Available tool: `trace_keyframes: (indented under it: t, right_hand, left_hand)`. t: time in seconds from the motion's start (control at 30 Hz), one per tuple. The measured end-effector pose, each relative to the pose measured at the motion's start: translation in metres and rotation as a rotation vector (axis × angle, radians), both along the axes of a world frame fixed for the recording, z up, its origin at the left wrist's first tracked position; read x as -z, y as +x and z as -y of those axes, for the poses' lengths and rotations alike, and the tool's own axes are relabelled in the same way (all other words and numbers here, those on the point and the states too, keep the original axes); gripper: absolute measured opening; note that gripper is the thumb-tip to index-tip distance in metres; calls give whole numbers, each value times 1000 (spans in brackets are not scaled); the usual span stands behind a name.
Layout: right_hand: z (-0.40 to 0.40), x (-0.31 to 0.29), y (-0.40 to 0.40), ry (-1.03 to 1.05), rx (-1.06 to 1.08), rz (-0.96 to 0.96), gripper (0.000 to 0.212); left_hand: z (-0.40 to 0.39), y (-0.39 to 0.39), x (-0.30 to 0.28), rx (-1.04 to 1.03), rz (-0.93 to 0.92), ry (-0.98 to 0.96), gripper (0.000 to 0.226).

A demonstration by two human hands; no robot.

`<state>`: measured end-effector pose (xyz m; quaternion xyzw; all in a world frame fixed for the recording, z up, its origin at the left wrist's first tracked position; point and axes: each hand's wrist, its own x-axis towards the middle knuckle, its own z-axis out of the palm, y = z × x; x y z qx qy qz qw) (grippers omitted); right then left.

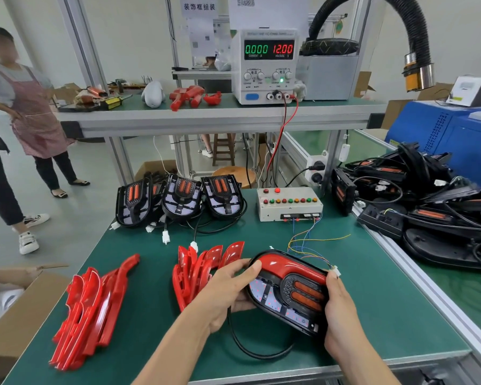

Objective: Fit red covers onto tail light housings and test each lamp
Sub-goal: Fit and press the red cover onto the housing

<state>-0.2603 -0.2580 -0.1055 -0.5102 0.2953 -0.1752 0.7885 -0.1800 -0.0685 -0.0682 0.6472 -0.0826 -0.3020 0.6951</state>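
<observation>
Gripping it from both sides, a tail light housing is held just above the near part of the green table, a red cover seated along its upper edge. The left hand is curled round the housing's left end, its thumb laid on the red cover; the right hand is wrapped round the right end, fingers hidden behind the body. A black cable is looped on the mat below the housing, and a white connector is seen at the housing's upper right corner, near the thin coloured wires. Just left of the left hand, a stack of red covers is fanned on the mat, and a second pile of red covers is spread further left, beside a cardboard box. Beyond these, three uncovered housings are stood in a row, their leads trailing forward. To their right a test box with coloured buttons is placed, the wires running into its front. A heap of black housings is piled on the neighbouring bench at the right. On the raised shelf behind, a power supply is lit, showing 0.000 and 12.00. A person in an apron is standing at the far left.
</observation>
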Motion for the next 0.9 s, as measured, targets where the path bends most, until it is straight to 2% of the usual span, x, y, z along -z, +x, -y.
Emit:
trace_keyframes:
  t: [0.3,0.47,0.5,0.53,0.6,0.67,0.73,0.8,0.9]
  right_hand:
    - [-15,0,-3,8,77,21,40]
    - [3,1,-7,84,-125,40,31]
    - [8,1,-8,87,-172,31,26]
    - [13,0,-10,61,-216,10,21]
    - [23,-5,-13,-144,-286,-51,25]
    - [31,-13,-11,-574,-324,-131,25]
    - [30,-28,-3,-855,-325,-99,18]
    - [23,-44,14,-967,-346,-77,14]
    - [12,-67,41,-1000,-567,-120,34]
  left_hand:
    - [33,-12,11,-234,-48,-79,44]
    - [27,1,9,-222,-116,-158,61]
    - [25,3,8,-225,-113,-160,58]
    - [24,5,7,-213,-89,-162,46]
    - [22,7,4,-185,-23,-123,18]
    - [22,8,3,-161,28,-88,16]
    - [23,8,2,-149,77,-80,21]
    - [27,8,2,-132,132,-75,25]
    - [32,6,0,-90,225,-48,30]
